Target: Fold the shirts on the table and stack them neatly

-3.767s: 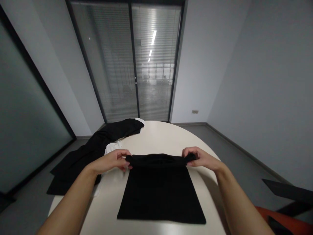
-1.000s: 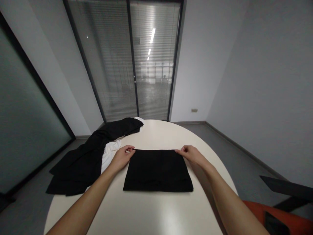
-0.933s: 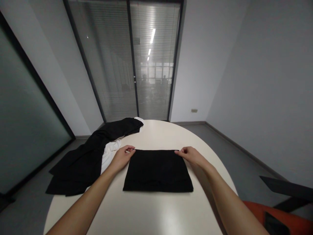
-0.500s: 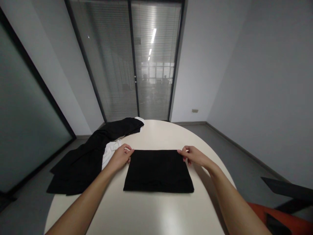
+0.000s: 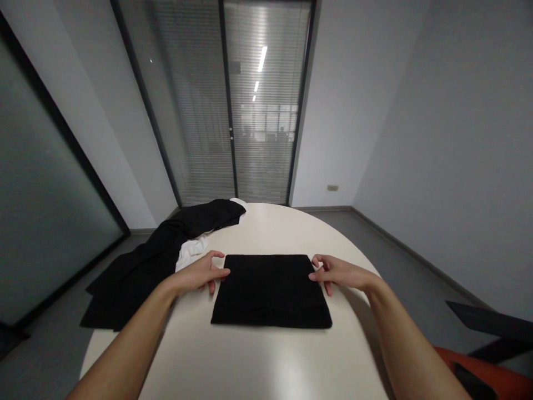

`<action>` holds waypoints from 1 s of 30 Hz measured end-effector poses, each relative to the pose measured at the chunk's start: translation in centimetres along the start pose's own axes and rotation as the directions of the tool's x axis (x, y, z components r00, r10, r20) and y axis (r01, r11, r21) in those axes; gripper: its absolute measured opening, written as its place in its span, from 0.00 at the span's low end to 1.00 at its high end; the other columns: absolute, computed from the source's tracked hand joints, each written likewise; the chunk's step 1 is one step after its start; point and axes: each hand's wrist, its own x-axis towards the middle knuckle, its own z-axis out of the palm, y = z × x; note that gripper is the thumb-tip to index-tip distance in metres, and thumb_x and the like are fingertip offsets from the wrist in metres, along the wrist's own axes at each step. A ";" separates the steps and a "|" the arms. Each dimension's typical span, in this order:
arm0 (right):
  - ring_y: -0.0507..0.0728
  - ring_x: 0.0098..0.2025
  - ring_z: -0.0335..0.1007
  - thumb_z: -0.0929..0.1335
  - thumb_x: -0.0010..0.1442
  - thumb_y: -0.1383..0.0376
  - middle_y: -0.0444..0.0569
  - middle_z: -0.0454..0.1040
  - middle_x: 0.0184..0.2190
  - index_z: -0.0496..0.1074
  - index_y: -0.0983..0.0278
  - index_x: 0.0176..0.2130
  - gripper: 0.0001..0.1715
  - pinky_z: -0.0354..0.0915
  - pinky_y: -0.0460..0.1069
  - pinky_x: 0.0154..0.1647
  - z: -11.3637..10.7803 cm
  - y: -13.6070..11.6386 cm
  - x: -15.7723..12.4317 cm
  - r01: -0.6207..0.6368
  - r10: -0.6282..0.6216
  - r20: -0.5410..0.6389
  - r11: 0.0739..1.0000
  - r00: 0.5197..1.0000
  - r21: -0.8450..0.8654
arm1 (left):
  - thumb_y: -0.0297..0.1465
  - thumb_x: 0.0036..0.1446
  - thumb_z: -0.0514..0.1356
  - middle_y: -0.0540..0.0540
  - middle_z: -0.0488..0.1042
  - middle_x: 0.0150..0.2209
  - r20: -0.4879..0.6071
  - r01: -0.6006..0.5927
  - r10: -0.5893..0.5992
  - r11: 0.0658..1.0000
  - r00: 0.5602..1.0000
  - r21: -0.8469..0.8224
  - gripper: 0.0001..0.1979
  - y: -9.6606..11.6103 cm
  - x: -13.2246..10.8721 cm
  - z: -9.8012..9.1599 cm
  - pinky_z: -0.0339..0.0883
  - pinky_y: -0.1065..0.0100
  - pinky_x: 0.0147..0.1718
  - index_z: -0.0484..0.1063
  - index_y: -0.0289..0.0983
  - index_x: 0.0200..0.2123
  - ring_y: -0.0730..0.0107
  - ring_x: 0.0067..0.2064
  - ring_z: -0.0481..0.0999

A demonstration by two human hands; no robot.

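Note:
A black garment (image 5: 271, 291), folded into a flat rectangle, lies on the round white table in front of me; its exact kind does not show. At its left edge, near the far corner, is my left hand (image 5: 199, 273), the thumb tip on the fabric and the index finger apart from it. My right hand (image 5: 339, 271) mirrors this on the right edge, its thumb touching the cloth and its fingers spread apart. Neither hand grips the garment.
Loose black clothing (image 5: 154, 258) with a white piece (image 5: 189, 253) is heaped along the table's left side, partly over the edge. The pale round table (image 5: 266, 361) fills the foreground. An orange and black chair (image 5: 478, 372) stands at lower right, and a glass partition (image 5: 266, 155) is behind.
Both hands have come off the far corners, moved slightly toward me along the side edges, and their fingers have parted. The folded garment has stayed nearly in place.

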 end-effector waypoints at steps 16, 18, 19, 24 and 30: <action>0.49 0.19 0.68 0.79 0.41 0.49 0.34 0.64 0.22 0.50 0.59 0.31 0.39 0.60 0.43 0.18 -0.5 1.2 0.4 -0.096 0.096 0.130 0.995 0.987 -0.007 | 0.49 0.47 0.68 0.55 0.72 0.23 0.107 0.098 -0.094 0.995 0.990 -0.036 0.35 -0.1 -0.5 -0.3 0.52 0.73 0.19 0.62 0.36 0.51 0.72 0.20 0.71; 0.49 0.19 0.67 0.80 0.39 0.50 0.33 0.61 0.20 0.50 0.59 0.30 0.40 0.60 0.42 0.17 -0.6 1.3 0.4 -0.088 0.087 0.147 0.996 0.985 -0.001 | 0.45 0.47 0.69 0.54 0.73 0.23 0.137 0.084 -0.078 0.996 0.987 -0.033 0.40 -0.1 -0.8 -0.5 0.52 0.73 0.18 0.58 0.34 0.59 0.71 0.21 0.72; 0.48 0.18 0.66 0.80 0.38 0.51 0.32 0.60 0.19 0.49 0.59 0.30 0.40 0.59 0.42 0.17 -0.7 1.4 0.4 -0.087 0.087 0.155 0.996 0.984 -0.005 | 0.43 0.47 0.69 0.55 0.73 0.23 0.149 0.075 -0.068 0.996 0.987 -0.039 0.45 0.0 -0.9 -0.7 0.53 0.73 0.19 0.55 0.34 0.63 0.71 0.21 0.71; 0.49 0.16 0.67 0.80 0.37 0.49 0.31 0.60 0.16 0.49 0.58 0.30 0.41 0.51 0.41 0.14 -0.9 1.5 0.5 -0.138 0.151 0.168 0.987 0.974 -0.088 | 0.40 0.47 0.69 0.55 0.74 0.22 0.194 0.095 -0.089 0.995 0.977 -0.022 0.53 -0.2 -1.2 -1.1 0.58 0.73 0.19 0.45 0.31 0.69 0.73 0.20 0.68; 0.53 0.20 0.71 0.80 0.32 0.46 0.34 0.64 0.17 0.51 0.58 0.30 0.43 0.53 0.43 0.17 -0.2 1.1 0.8 -0.192 0.219 0.162 0.967 0.962 -0.165 | 0.40 0.45 0.69 0.52 0.76 0.24 0.207 0.126 -0.143 0.987 0.968 0.096 0.53 -0.6 -0.6 -0.7 0.58 0.72 0.19 0.47 0.33 0.69 0.69 0.21 0.72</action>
